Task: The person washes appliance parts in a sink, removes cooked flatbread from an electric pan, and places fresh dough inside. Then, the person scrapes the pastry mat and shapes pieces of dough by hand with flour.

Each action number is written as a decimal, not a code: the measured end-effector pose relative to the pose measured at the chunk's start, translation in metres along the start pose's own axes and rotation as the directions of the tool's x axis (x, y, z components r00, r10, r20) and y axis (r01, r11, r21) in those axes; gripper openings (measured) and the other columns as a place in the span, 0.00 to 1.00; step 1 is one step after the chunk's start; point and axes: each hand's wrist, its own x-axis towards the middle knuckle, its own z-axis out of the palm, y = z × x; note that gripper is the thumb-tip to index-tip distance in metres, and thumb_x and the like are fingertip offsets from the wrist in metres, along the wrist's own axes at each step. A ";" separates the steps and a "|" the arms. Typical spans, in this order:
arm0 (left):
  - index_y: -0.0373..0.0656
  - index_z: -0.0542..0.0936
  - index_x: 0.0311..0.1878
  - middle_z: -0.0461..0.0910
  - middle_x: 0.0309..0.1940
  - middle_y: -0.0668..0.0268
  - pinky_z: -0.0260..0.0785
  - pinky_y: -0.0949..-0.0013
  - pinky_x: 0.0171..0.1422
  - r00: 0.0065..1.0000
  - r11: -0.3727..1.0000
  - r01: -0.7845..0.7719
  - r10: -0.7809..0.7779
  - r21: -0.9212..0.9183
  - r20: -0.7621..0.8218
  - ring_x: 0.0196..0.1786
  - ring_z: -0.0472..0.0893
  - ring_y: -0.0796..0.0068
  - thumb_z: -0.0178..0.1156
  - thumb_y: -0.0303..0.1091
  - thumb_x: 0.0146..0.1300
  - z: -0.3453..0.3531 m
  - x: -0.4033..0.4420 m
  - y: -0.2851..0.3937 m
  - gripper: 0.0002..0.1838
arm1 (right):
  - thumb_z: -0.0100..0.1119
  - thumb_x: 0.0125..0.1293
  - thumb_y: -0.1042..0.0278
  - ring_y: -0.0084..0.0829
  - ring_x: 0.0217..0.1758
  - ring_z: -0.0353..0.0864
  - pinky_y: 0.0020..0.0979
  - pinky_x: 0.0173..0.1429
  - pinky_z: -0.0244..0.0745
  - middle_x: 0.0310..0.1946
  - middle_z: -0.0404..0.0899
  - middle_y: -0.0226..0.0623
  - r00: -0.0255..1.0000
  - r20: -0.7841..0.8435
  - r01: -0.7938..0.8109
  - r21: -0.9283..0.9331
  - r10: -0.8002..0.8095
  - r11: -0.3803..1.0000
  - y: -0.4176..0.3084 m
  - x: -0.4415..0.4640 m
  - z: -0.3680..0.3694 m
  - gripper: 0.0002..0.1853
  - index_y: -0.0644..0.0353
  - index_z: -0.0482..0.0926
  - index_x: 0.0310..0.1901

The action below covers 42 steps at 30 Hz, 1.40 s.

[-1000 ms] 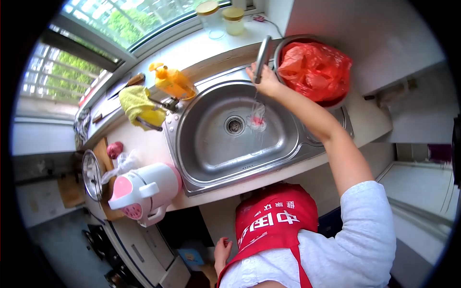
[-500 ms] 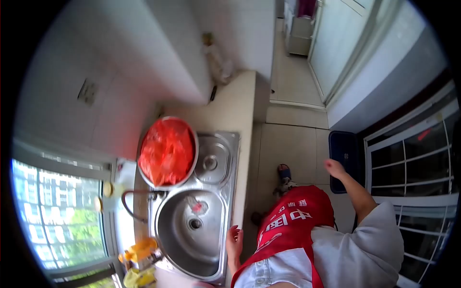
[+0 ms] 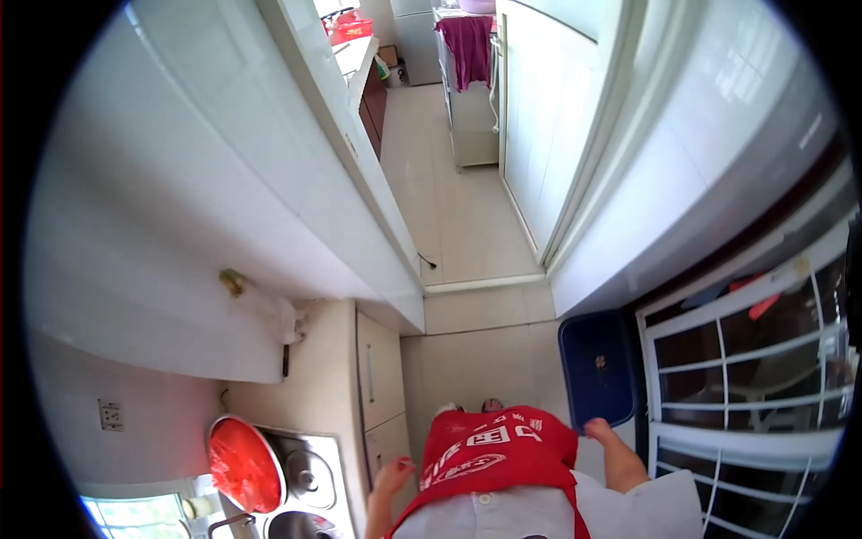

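Note:
My left hand [image 3: 391, 474] hangs beside the white cabinet front [image 3: 382, 386], just right of the counter. Its fingers are loosely bent and a little apart, with nothing seen in them. On my other side, my right hand [image 3: 595, 428] is held low by the lower edge of a dark blue bin or tub [image 3: 575, 359]. Its fingers look curled in and I see nothing in them. Between the hands is the red apron [image 3: 498, 449] with white lettering. A metal basin with a red plastic bag [image 3: 242, 463] in it stands on the counter, away from both hands.
The steel sink [image 3: 310, 481] lies at lower left. Ahead, a doorway with a raised sill [image 3: 485, 286] opens to another room, its white door [image 3: 548, 117] swung to the right. A purple cloth [image 3: 465, 49] hangs there. White-framed glass panes [image 3: 727, 386] line the right side.
The view has swung toward the doorway and moved forward. The sink and basin have shifted to the lower left. My left hand has gone from beside the sink to beside the cabinet.

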 end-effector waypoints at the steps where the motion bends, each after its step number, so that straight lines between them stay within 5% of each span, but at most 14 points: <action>1: 0.50 0.76 0.54 0.83 0.39 0.59 0.73 0.57 0.49 0.998 0.999 0.030 -0.031 -0.014 -0.047 0.44 0.82 0.58 0.61 0.52 0.56 -0.010 0.017 0.009 0.25 | 0.58 0.58 0.73 0.28 0.28 0.79 0.28 0.32 0.76 0.31 0.79 0.37 0.994 -0.024 0.106 -0.033 -0.107 0.994 -0.061 0.005 -0.008 0.11 0.64 0.78 0.42; 6: 0.47 0.77 0.52 0.81 0.43 0.57 0.72 0.57 0.52 0.986 0.983 0.133 -0.120 0.124 -0.112 0.47 0.80 0.58 0.62 0.50 0.55 -0.063 0.115 0.082 0.24 | 0.58 0.59 0.71 0.26 0.32 0.80 0.27 0.38 0.77 0.32 0.80 0.36 0.864 -0.131 0.480 -0.071 -0.486 0.874 -0.289 0.081 -0.050 0.13 0.65 0.78 0.45; 8: 0.45 0.76 0.53 0.79 0.46 0.55 0.71 0.56 0.53 0.993 0.994 0.109 -0.108 0.010 -0.052 0.49 0.79 0.57 0.62 0.50 0.55 -0.079 0.171 0.096 0.26 | 0.58 0.60 0.70 0.26 0.35 0.80 0.27 0.42 0.76 0.34 0.81 0.37 0.851 -0.186 0.512 0.079 -0.492 0.855 -0.364 0.088 -0.071 0.13 0.65 0.78 0.46; 10: 0.43 0.75 0.53 0.78 0.47 0.53 0.70 0.56 0.55 0.995 0.992 -0.015 0.026 0.122 -0.092 0.51 0.77 0.55 0.63 0.49 0.55 -0.116 0.217 0.153 0.27 | 0.57 0.61 0.65 0.29 0.40 0.83 0.31 0.45 0.77 0.39 0.82 0.39 0.913 -0.163 0.407 0.426 -0.374 0.808 -0.404 0.111 -0.087 0.15 0.61 0.78 0.48; 11: 0.43 0.74 0.54 0.77 0.49 0.53 0.69 0.56 0.56 0.991 0.982 -0.072 0.089 0.172 -0.096 0.52 0.77 0.55 0.62 0.49 0.55 -0.132 0.247 0.183 0.26 | 0.58 0.59 0.61 0.32 0.43 0.82 0.36 0.50 0.75 0.42 0.82 0.38 0.922 -0.224 0.325 0.003 -0.316 0.946 -0.430 0.104 -0.104 0.16 0.56 0.79 0.48; 12: 0.43 0.74 0.54 0.76 0.50 0.53 0.69 0.56 0.57 0.986 0.968 -0.119 0.141 0.220 -0.086 0.53 0.76 0.54 0.62 0.48 0.56 -0.144 0.274 0.210 0.26 | 0.59 0.58 0.57 0.34 0.47 0.82 0.40 0.55 0.73 0.45 0.82 0.38 0.915 -0.296 0.136 -0.414 -0.275 0.900 -0.443 0.088 -0.117 0.17 0.52 0.79 0.48; 14: 0.44 0.73 0.55 0.74 0.52 0.55 0.69 0.57 0.56 0.971 0.962 -0.188 0.212 0.196 -0.110 0.52 0.76 0.56 0.59 0.46 0.59 -0.189 0.320 0.291 0.23 | 0.58 0.55 0.50 0.36 0.55 0.78 0.45 0.67 0.57 0.47 0.82 0.33 0.953 -0.184 0.039 -0.712 -0.241 0.701 -0.472 0.079 -0.140 0.19 0.46 0.80 0.47; 19: 0.46 0.72 0.55 0.74 0.50 0.58 0.72 0.60 0.49 0.917 0.938 -0.344 0.347 0.054 -0.195 0.46 0.79 0.60 0.58 0.44 0.60 -0.280 0.396 0.474 0.22 | 0.62 0.52 0.63 0.36 0.39 0.83 0.33 0.43 0.77 0.33 0.84 0.44 0.928 -0.295 0.171 -0.209 -0.229 0.963 -0.493 0.181 -0.161 0.13 0.63 0.83 0.35; 22: 0.48 0.72 0.56 0.73 0.50 0.58 0.72 0.59 0.49 0.885 0.895 -0.446 0.444 0.023 -0.142 0.46 0.79 0.59 0.58 0.44 0.61 -0.321 0.447 0.558 0.22 | 0.64 0.51 0.60 0.38 0.41 0.82 0.37 0.48 0.76 0.35 0.83 0.44 0.944 -0.155 0.216 -0.378 -0.292 0.900 -0.586 0.228 -0.179 0.16 0.63 0.83 0.37; 29: 0.48 0.72 0.55 0.74 0.50 0.57 0.72 0.57 0.51 0.931 0.956 -0.247 0.279 0.159 -0.234 0.48 0.78 0.54 0.59 0.44 0.60 -0.430 0.566 0.653 0.22 | 0.60 0.59 0.58 0.41 0.47 0.80 0.37 0.54 0.73 0.44 0.81 0.45 0.786 -0.022 0.534 -0.478 -0.617 0.698 -0.993 0.319 -0.206 0.20 0.61 0.77 0.50; 34: 0.45 0.73 0.53 0.76 0.45 0.57 0.72 0.58 0.49 0.868 0.993 -0.109 0.079 -0.034 -0.491 0.45 0.79 0.57 0.60 0.42 0.59 -0.494 0.598 0.658 0.20 | 0.61 0.61 0.63 0.31 0.45 0.80 0.31 0.51 0.74 0.40 0.81 0.40 0.462 0.254 0.883 -0.218 -0.850 0.415 -1.277 0.326 -0.155 0.17 0.61 0.76 0.50; 37: 0.45 0.75 0.52 0.77 0.42 0.59 0.72 0.62 0.47 0.848 0.962 -0.086 -0.067 -0.261 -0.526 0.41 0.80 0.62 0.61 0.40 0.59 -0.522 0.625 0.668 0.19 | 0.60 0.62 0.66 0.27 0.44 0.80 0.28 0.49 0.75 0.42 0.80 0.36 0.361 0.397 0.925 -0.035 -0.844 0.379 -1.404 0.338 -0.086 0.19 0.60 0.74 0.54; 39: 0.44 0.75 0.51 0.77 0.41 0.59 0.72 0.64 0.46 0.827 0.946 -0.071 -0.121 -0.316 -0.549 0.40 0.80 0.64 0.61 0.40 0.59 -0.543 0.657 0.674 0.18 | 0.61 0.62 0.65 0.28 0.42 0.80 0.28 0.46 0.76 0.46 0.78 0.42 0.389 0.515 0.790 0.241 -0.764 0.564 -1.476 0.330 -0.040 0.26 0.56 0.68 0.61; 42: 0.43 0.76 0.49 0.78 0.38 0.60 0.72 0.66 0.45 0.785 0.918 -0.107 -0.156 -0.381 -0.599 0.38 0.79 0.65 0.62 0.38 0.58 -0.593 0.711 0.680 0.17 | 0.62 0.60 0.68 0.27 0.39 0.79 0.26 0.43 0.76 0.57 0.69 0.46 0.434 0.499 0.749 0.262 -0.750 0.608 -1.567 0.315 0.018 0.34 0.50 0.59 0.68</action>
